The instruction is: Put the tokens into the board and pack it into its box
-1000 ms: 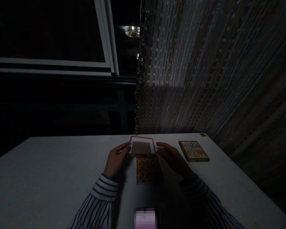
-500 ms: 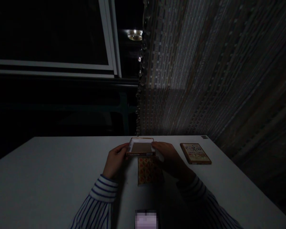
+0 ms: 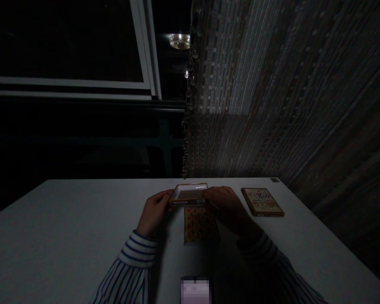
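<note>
An open shallow box tray [image 3: 190, 194], white inside with a brown edge, is held up between both hands. My left hand [image 3: 153, 212] grips its left side, and my right hand [image 3: 228, 207] grips its right side, fingers over the corner. Just below the tray, a square set of round pieces with red markings [image 3: 200, 224] lies on the table, partly shadowed by my right hand. To the right, a flat box with a printed cover [image 3: 262, 202] lies on the table.
The white table [image 3: 82, 228] extends to both sides. A bead-string curtain [image 3: 240, 105] hangs behind its right part. A small dark rectangle [image 3: 275, 180] is at the far right corner. A pale pixelated patch [image 3: 196, 292] is at the bottom.
The tray has tilted, so its front side shows more and its inside less. Both hands still hold it. The view has shifted slightly.
</note>
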Motion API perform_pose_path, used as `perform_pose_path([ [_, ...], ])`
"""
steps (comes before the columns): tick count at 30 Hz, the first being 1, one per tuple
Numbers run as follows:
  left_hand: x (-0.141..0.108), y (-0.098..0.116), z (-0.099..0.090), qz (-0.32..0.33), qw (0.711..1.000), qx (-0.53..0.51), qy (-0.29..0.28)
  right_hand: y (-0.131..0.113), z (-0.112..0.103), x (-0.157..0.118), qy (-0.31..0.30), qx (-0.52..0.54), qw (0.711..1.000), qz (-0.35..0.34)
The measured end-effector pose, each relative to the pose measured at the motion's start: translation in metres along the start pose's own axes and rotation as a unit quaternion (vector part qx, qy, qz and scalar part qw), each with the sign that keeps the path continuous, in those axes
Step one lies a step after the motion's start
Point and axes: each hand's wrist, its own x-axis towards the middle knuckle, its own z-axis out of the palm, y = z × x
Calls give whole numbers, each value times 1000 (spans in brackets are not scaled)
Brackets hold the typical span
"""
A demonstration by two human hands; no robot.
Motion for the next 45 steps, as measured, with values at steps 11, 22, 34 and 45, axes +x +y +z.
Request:
perform_pose_path([
  [11, -5, 14, -14, 93, 989, 109, 39, 2, -9, 1, -13, 2, 1000, 28],
  [22, -11, 14, -11, 211, 944, 251, -39, 8, -3, -4, 29, 15, 999, 16],
  [34, -11, 14, -12, 206, 954, 216, -36, 8, 0, -8, 31, 32, 998, 35],
  [45, -12, 15, -10, 206, 953, 217, -46, 1, -4, -6, 24, -6, 1000, 19],
])
